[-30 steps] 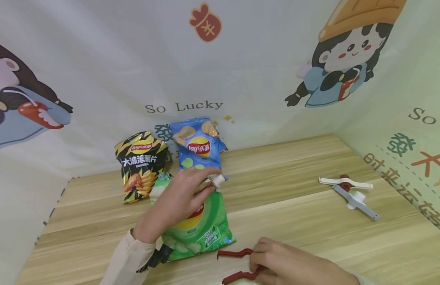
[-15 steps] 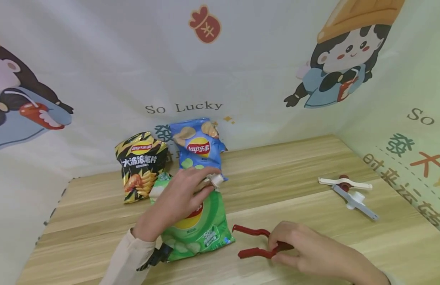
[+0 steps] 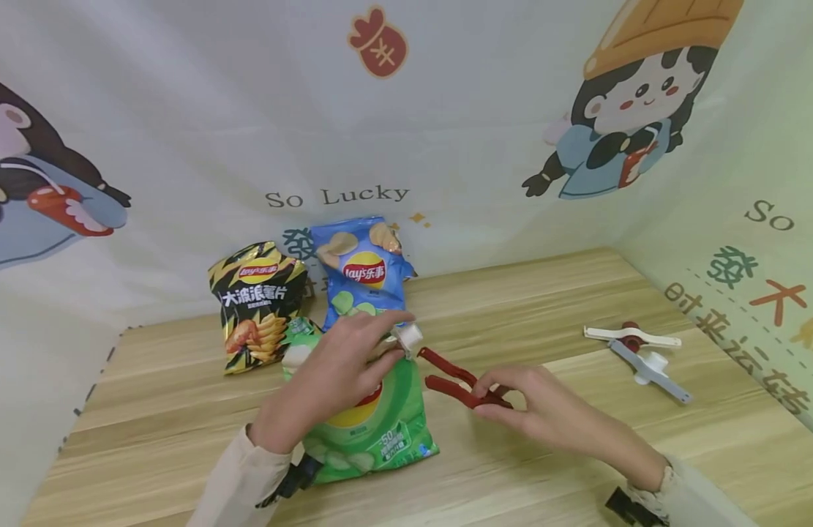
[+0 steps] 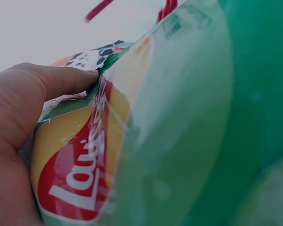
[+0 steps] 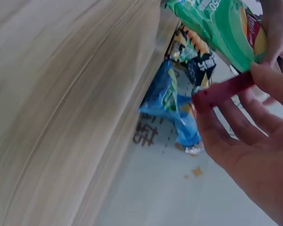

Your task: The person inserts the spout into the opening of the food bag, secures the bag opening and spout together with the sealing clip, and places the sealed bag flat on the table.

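Red clip [image 3: 452,391] and right hand [image 3: 534,399] have moved forward, away from the person, since half a second ago; the clip's tips, which lay beside the lower part of the green bag [image 3: 380,421], are now beside its upper end, and the gap between the clip's arms looks narrower in the head view. The left hand and the bags keep their places.

Leftmost, the black bag [image 3: 257,307] stands beyond the left hand [image 3: 334,373] and to its left. That hand holds the green bag's upper end, thumb toward the person, with a whitish end [image 3: 409,337] showing just past the fingertips. The blue bag [image 3: 363,274] is beyond this hand, slightly to its right; the green bag lies under it and toward the person.

Next comes the relation that matters: the red clip's long axis runs forward and left from the right hand, its parted tips pointing at the bag's upper end. Those tips are just beside it; whether they touch is unclear. The right hand, nearer the clip, pinches its rear end between thumb and fingers.

Well apart, right of the right hand, the white clip [image 3: 655,339] and grey clip [image 3: 669,386] lie crossed on the surface [image 3: 525,315].
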The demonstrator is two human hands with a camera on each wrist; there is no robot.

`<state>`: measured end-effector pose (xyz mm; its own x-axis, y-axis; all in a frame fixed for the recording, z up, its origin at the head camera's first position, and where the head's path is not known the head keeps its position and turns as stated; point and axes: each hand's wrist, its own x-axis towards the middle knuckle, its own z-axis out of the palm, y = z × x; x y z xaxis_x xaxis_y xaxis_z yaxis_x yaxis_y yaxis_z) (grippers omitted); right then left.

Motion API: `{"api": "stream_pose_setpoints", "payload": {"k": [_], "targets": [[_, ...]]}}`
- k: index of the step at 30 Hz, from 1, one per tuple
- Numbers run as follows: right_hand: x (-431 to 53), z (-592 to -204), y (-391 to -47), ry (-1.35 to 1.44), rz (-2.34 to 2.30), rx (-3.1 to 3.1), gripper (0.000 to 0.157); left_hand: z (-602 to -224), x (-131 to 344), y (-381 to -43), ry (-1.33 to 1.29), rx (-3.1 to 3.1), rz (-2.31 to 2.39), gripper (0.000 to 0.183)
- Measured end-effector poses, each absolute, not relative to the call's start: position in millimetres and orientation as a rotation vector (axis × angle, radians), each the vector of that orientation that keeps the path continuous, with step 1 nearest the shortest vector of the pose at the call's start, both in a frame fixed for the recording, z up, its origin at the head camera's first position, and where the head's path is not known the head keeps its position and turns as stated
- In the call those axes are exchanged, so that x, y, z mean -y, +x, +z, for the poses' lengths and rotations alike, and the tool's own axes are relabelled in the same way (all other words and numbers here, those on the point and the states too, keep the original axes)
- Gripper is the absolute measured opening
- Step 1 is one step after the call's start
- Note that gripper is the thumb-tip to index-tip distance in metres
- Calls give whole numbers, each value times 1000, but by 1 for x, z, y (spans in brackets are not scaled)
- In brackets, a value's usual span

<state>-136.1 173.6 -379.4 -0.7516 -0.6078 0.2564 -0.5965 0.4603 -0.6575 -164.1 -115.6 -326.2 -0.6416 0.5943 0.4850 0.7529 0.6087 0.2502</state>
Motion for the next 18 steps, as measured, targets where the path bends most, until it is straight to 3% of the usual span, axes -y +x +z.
{"api": "stream_pose_setpoints", "payload": {"k": [13, 18], "targets": [[-130, -375, -152, -1182, -1461, -2516, 15, -323, 111, -157, -994, 2558, -614, 57], [-114, -372, -157, -1201, -1597, -2390, 11, -324, 111, -157, -1009, 2548, -635, 60]]}}
